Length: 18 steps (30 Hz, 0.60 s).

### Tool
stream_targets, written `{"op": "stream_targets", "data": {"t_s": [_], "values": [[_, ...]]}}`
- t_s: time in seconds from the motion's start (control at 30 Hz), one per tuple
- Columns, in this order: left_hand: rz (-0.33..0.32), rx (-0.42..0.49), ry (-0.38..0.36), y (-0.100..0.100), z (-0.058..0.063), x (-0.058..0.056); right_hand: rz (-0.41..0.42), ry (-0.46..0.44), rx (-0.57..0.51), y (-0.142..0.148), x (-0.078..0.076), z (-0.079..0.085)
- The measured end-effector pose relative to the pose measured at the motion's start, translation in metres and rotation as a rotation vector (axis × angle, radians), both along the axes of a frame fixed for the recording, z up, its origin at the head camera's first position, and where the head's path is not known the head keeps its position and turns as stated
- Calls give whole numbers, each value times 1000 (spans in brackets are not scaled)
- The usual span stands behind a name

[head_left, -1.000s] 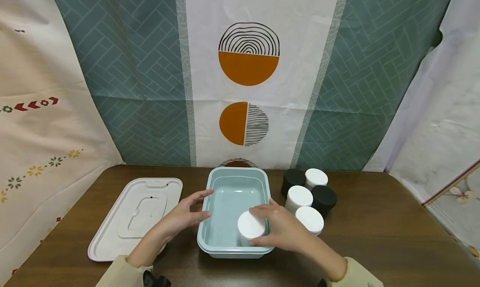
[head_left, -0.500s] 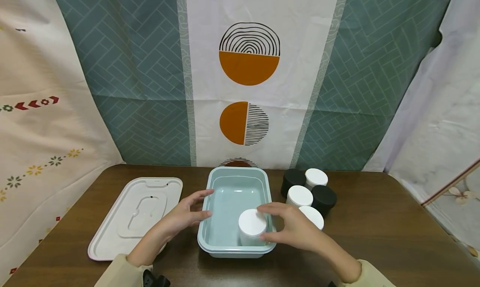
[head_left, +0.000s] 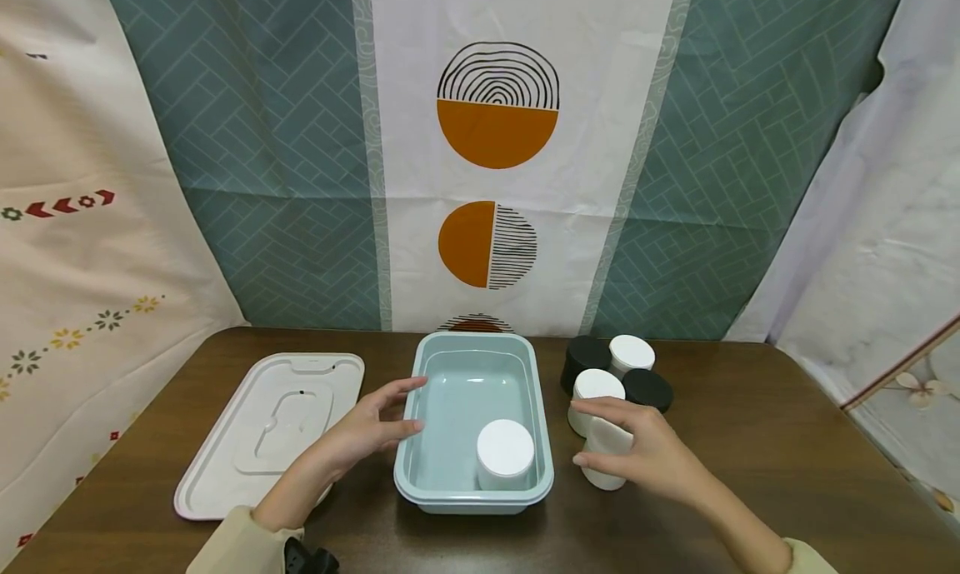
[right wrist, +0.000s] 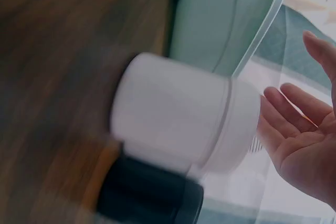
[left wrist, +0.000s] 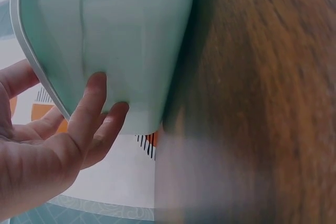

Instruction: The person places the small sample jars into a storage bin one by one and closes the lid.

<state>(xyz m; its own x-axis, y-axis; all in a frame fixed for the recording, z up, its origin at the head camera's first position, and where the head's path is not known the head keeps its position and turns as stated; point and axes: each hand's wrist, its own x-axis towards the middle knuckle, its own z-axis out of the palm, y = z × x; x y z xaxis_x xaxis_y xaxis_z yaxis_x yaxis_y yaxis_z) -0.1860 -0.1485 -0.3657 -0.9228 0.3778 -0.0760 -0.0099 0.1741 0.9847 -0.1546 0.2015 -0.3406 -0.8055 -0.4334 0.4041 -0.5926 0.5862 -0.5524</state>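
Note:
A pale blue plastic bin (head_left: pixel 465 391) stands mid-table, with one white lidded jar (head_left: pixel 505 453) upright in its near right corner. My left hand (head_left: pixel 378 420) holds the bin's left wall: thumb and index finger reach over the rim, while other fingers (left wrist: pixel 90 98) press the outer side in the left wrist view. To the right of the bin, my right hand (head_left: pixel 645 445) hovers at another white jar (head_left: pixel 607 453), thumb and fingers spread around its top. In the right wrist view that jar (right wrist: pixel 173 108) stands beside the fingers (right wrist: pixel 294 108), which do not grip it.
Behind the right hand stand more jars in a cluster: a white jar (head_left: pixel 596 399), a black jar (head_left: pixel 585 361), another white jar (head_left: pixel 632 353) and another black jar (head_left: pixel 648 389). A flat white lid (head_left: pixel 296 424) lies left of the bin. Patterned cloth (head_left: pixel 300 182) hangs behind the table.
My right hand has let go of the white jar in the bin and moved right, out over the nearest white jar on the table. The left hand stays at the bin.

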Motion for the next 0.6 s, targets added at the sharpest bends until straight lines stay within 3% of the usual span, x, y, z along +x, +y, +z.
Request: {"op": "stream_targets", "data": {"t_s": [0.17, 0.43, 0.6], "values": [[3, -3, -6, 0, 0, 0, -59, 72, -19, 16, 2, -5], [-4, 5, -8, 0, -1, 0, -85, 191, -18, 30, 3, -16], [-9, 7, -5, 0, -1, 0, -138, 193, 22, 33, 3, -22]]}}
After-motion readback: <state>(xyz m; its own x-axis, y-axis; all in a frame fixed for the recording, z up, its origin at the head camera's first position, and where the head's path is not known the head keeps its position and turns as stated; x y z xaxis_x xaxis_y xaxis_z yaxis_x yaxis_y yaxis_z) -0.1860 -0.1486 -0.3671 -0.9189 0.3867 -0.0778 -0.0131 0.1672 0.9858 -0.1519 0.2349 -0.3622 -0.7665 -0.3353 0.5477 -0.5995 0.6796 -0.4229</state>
